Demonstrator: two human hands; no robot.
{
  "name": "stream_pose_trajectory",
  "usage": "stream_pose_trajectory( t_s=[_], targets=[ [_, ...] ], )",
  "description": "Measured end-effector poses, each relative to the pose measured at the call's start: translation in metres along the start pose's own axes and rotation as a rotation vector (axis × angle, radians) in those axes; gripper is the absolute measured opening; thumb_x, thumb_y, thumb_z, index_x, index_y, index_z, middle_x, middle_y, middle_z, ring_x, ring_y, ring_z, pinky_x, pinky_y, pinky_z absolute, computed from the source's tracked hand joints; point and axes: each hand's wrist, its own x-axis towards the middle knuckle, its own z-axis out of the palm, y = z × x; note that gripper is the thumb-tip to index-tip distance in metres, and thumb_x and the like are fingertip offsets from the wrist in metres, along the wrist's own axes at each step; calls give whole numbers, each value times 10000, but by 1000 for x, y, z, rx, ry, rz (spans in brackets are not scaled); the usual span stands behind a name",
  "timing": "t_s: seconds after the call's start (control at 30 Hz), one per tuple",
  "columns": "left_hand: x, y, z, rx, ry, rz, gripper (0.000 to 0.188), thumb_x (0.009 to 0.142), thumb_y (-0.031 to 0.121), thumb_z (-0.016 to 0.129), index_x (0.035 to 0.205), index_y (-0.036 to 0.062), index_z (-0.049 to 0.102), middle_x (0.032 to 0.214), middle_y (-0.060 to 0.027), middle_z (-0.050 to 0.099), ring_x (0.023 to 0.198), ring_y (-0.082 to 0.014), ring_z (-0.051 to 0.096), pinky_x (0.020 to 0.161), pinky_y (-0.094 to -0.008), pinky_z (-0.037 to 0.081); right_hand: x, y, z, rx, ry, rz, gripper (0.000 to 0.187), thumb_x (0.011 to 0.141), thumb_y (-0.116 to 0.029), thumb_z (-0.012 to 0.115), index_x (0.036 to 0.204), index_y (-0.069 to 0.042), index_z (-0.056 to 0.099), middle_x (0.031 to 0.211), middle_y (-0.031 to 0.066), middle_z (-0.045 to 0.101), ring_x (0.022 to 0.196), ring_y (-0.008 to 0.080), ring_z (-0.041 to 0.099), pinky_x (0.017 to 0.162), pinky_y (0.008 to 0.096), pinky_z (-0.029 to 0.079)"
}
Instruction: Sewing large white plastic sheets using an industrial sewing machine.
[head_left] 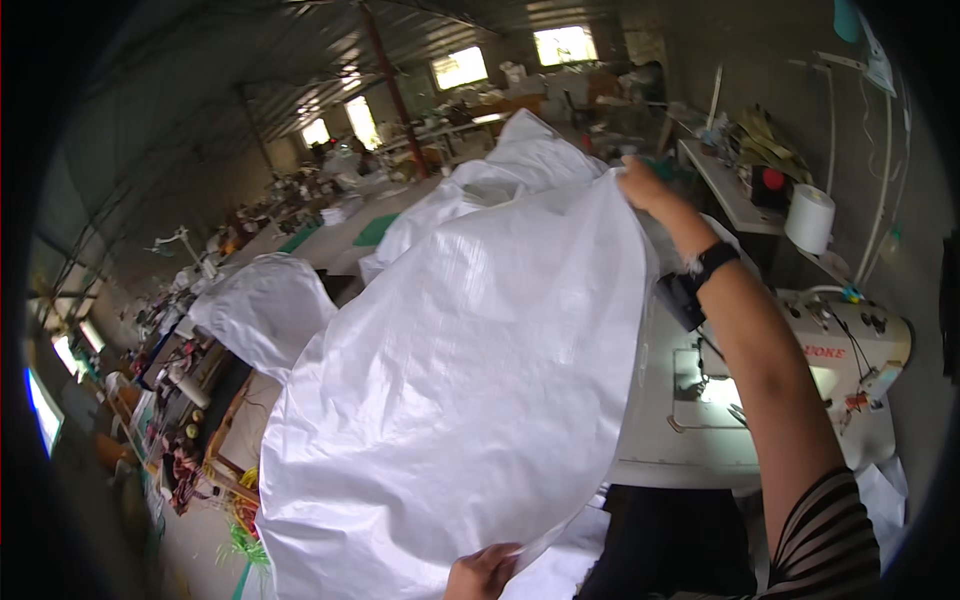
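Note:
A large white sheet of shiny, plastic-like fabric [460,360] spreads in front of me, creased and hanging toward my lap. My right hand [645,186] is stretched far forward, its fingers closed on the sheet's upper right corner. Close to my body, my left hand [482,573] pinches the sheet's lower right edge. A dark band and a small black device sit on my right wrist. To the right of the sheet stands a white sewing machine [850,345], its lamp lighting the needle area on the pale machine table [660,455], partly behind my right forearm.
More white fabric [530,150] is heaped beyond the sheet, and another piece [265,310] lies at its left. A white thread cone [809,219] stands at the right, near a shelf [735,190]. Cluttered worktables and a red-brown post [392,85] fill the background.

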Motion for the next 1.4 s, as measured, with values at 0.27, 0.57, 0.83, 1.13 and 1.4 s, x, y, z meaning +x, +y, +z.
stream_pose_trajectory(
  t_s=[0.27,0.57,0.83,1.13,1.4],
  targets=[
    [21,-29,102,191,-224,277,210,907,58,599,1109,35,654,938,-147,687,737,-369,667,631,-444,543,-378,45,-8,-233,-692,-26,464,979,-458,565,854,-19,650,792,184,692,773,369,691,693,460,534],
    [105,21,159,350,-1024,583,342,947,309,637,1196,74,652,1183,-109,679,1049,-291,665,866,-391,561,-528,160,61,608,-663,547,460,993,-406,569,1175,8,653,1059,182,711,948,298,691,853,367,521],
    [376,-84,222,753,205,824,610,906,356,679,1430,106,490,1452,-161,504,1366,-327,440,1111,-518,313,-569,145,38,603,-848,367,385,1009,-365,567,1018,-7,710,954,168,733,923,280,709,841,368,522],
    [357,-51,246,776,115,736,493,978,324,571,1386,53,521,1435,-154,532,1358,-321,471,1113,-505,358,-652,264,-146,-410,65,447,648,839,-323,722,1392,-79,489,1385,151,503,1281,349,495,1079,439,412],
    [297,-21,219,903,124,489,603,999,516,505,1439,104,515,1479,-116,502,1367,-294,462,1081,-480,401,-783,398,-210,-789,-134,1163,933,813,-460,745,1534,-94,280,1608,152,225,1488,339,225,1175,542,257]
  ],
)
